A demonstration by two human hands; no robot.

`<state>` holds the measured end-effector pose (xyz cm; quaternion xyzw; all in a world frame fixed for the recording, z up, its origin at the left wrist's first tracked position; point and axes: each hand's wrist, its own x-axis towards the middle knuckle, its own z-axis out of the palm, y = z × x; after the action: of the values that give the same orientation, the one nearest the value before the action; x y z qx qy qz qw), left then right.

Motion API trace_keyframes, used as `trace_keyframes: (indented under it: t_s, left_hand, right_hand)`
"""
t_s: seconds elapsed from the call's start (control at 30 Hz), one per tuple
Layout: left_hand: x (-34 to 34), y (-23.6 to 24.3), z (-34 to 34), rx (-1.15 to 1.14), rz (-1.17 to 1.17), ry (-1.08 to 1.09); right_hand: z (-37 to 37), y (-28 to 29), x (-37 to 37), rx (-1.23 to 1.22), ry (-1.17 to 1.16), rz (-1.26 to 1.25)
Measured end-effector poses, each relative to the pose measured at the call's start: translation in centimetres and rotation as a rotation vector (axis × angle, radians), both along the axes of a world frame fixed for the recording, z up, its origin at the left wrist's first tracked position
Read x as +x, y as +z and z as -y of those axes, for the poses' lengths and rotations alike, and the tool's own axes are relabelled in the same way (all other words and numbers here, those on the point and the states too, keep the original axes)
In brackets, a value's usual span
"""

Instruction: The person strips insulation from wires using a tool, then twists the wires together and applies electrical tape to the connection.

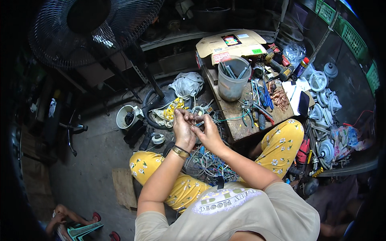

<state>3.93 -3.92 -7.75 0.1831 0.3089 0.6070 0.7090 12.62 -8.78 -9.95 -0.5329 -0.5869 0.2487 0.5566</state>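
Small wire piece [196,119] pinched by both hands, left [183,129], right [208,132]; wooden bench [237,116] edge just right; wire tangle [209,162] below.

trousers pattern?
Yellow trousers with small white flowers, clearest in the head view.

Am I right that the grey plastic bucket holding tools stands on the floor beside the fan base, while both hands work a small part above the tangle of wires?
Not quite. In the head view the grey bucket stands on the low wooden table, not on the floor by the fan base. The rest holds: the left hand and right hand pinch a small part over the wires.
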Motion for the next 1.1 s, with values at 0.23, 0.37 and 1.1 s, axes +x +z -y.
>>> trace_keyframes:
  t_s: [0.23, 0.37, 1.1]
  left_hand:
    - [-0.2, -0.2, 0.2, 0.144, -0.089, -0.018]
    - [0.4, -0.4, 0.7, 0.183, -0.083, -0.058]
    - [1.1, -0.4, 0.8, 0.315, -0.486, -0.298]
  right_hand:
    - [0.4, 0.7, 1.4, -0.309, 0.161, 0.088]
    - [0.2, 0.5, 2.3, -0.417, 0.241, 0.133]
    - [-3.8, 1.6, 3.5, -0.442, 0.285, -0.711]
